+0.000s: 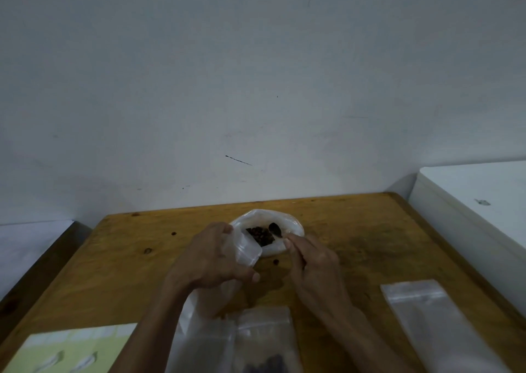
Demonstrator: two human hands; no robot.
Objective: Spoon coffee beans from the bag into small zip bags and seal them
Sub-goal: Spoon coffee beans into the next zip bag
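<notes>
The wooden table butts against a pale wall at its far edge, with a white cabinet just off its right side; the widest bare wood lies to the left and right of the hands. Near the right edge lies a flat stack of clear zip bags; at the near edge lie more clear bags, one showing something dark inside, and a pale green sheet sits at the near left corner.

The bag of coffee beans stands near the far edge, its milky plastic rolled open around dark beans. The left hand grips a small clear zip bag, fingers curled round it, its mouth tilted against the bean bag's rim. The right hand pinches the handle of a spoon, whose dark bowl sits inside the bean bag. One loose bean lies on the wood between the hands.
</notes>
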